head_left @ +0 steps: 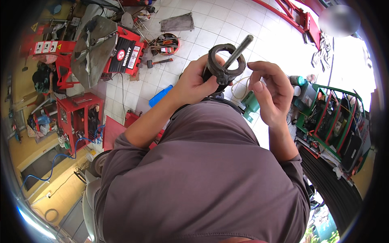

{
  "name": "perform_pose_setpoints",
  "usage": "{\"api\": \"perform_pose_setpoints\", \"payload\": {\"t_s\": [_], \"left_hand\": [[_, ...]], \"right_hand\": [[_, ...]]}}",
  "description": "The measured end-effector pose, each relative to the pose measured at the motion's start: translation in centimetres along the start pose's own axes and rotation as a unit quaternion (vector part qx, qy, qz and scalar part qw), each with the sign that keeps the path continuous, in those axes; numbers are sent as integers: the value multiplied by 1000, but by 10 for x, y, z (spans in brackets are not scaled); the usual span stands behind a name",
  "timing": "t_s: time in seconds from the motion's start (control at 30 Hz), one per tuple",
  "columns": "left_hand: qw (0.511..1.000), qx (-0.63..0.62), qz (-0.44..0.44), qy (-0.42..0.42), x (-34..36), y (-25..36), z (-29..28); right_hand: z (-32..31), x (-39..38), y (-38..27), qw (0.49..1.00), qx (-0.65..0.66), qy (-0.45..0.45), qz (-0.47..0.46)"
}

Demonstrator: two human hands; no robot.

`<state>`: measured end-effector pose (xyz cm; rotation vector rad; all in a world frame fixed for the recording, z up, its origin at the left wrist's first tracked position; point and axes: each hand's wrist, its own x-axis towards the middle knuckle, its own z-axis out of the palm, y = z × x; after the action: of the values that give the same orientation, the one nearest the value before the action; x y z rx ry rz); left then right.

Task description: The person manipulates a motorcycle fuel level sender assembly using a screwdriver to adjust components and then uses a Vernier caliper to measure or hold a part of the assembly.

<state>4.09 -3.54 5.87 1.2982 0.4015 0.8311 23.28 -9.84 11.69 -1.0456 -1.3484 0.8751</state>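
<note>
My left hand point(196, 83) is wrapped round a dark metal part point(221, 77) in front of my chest. This part has a thick ring at its top, and a bright steel rod point(239, 52) slants up and to the right out of the ring. Its lower end is hidden behind my hand and shirt. Just right of the ring, my right hand point(270, 91) is raised with nothing in it. Its fingers are bent and its thumb stands apart from them; the index fingertip is close to the ring's edge, and I cannot tell whether it touches.
A red tyre-changing machine point(123, 52) stands on the left, beside a hammer point(160, 62) and a tub of tools point(167, 41) on the tiled floor. A red cabinet point(81, 117) is nearer left. On the right are a green rack point(334, 121) and a green bottle-shaped thing point(251, 103).
</note>
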Motion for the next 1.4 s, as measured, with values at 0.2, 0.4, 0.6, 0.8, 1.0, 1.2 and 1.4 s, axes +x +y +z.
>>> {"api": "perform_pose_setpoints", "payload": {"t_s": [0.2, 0.4, 0.6, 0.8, 1.0, 1.2, 1.4], "left_hand": [[997, 77, 32, 7, -14, -1, -1], [989, -113, 24, 95, 3, 10, 16], [989, -106, 72, 69, 11, 16, 24], [995, 26, 98, 7, -1, 11, 24], [994, -104, -37, 3, -13, 20, 37], [997, -23, 68, -24, -11, 8, 36], [985, 112, 128, -1, -11, 17, 42]], "right_hand": [[8, 11, -6, 996, -18, -3, -86], [7, -7, 35, 944, 103, -117, 289], [17, -32, 48, 903, 255, -213, 272], [16, -40, 56, 838, 409, -185, 310], [14, -44, 49, 846, 406, -176, 296], [16, -53, 47, 921, 282, -147, 227], [17, -61, 45, 926, 307, -125, 181]]}}
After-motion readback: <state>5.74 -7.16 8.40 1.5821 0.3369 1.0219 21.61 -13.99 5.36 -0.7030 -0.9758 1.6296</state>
